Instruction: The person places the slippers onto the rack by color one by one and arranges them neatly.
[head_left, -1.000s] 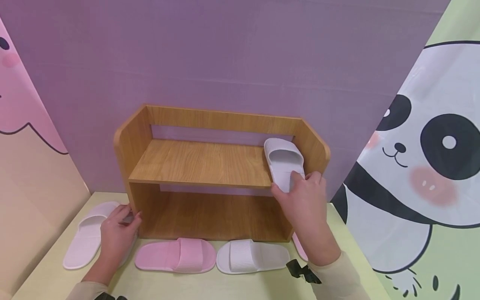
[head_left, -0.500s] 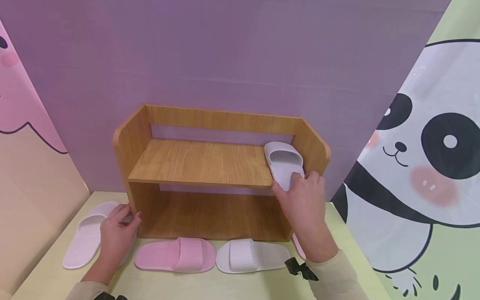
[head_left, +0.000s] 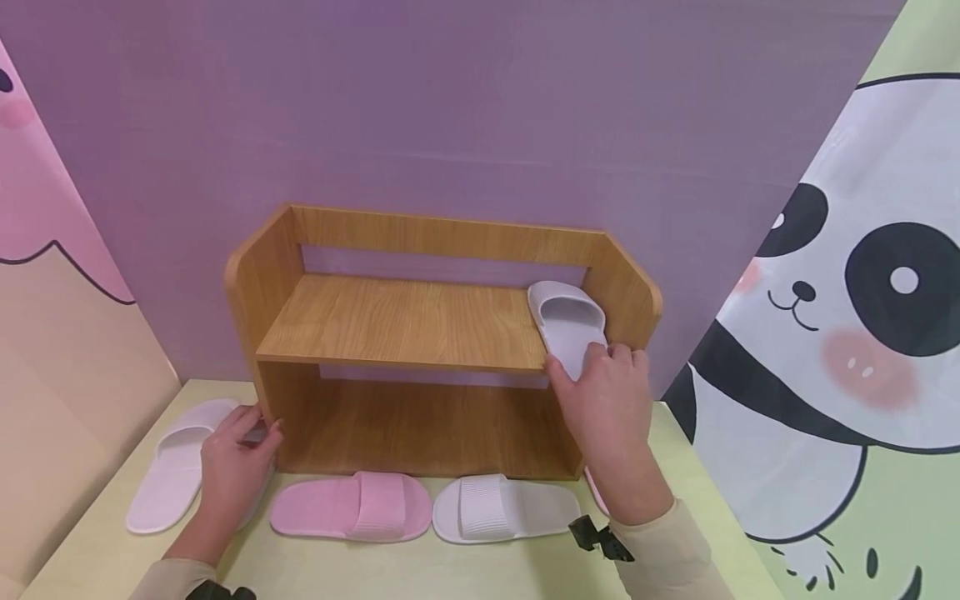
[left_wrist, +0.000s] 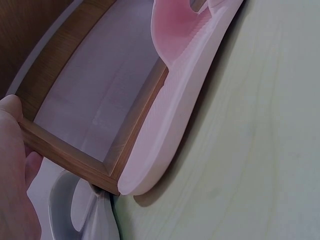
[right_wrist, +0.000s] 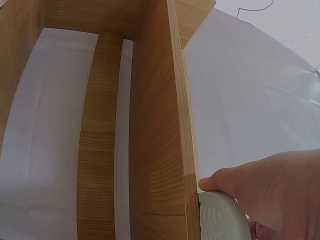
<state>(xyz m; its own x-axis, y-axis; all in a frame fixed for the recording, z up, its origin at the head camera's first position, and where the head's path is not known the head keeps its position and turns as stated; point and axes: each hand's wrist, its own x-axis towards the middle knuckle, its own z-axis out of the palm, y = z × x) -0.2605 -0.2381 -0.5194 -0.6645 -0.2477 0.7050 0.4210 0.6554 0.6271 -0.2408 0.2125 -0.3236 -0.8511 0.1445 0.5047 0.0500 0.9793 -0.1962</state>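
A white slipper (head_left: 570,327) lies at the right end of the upper board of a two-tier wooden shoe rack (head_left: 412,321), toe toward the back. My right hand (head_left: 611,412) pinches its heel between thumb and fingers at the board's front edge. In the right wrist view, the heel (right_wrist: 222,217) juts past the board's edge beneath my thumb. Low on the rack's left side, my left hand (head_left: 231,462) grips the front edge of the side panel (left_wrist: 65,155), thumb on one face and fingers on the other. Part of another white slipper (left_wrist: 62,200) shows behind that panel.
A pink slipper (head_left: 330,508) and a white slipper (head_left: 517,510) lie sideways before the rack on the pale table (head_left: 420,575). Another white slipper (head_left: 168,479) is at far left; a pink edge (head_left: 597,492) shows by my right wrist. A purple backdrop (head_left: 450,125) stands behind.
The white slipper on the upper board has settled slightly lower and toward the front, my right hand still pinching its heel. My left hand has kept its place on the panel.
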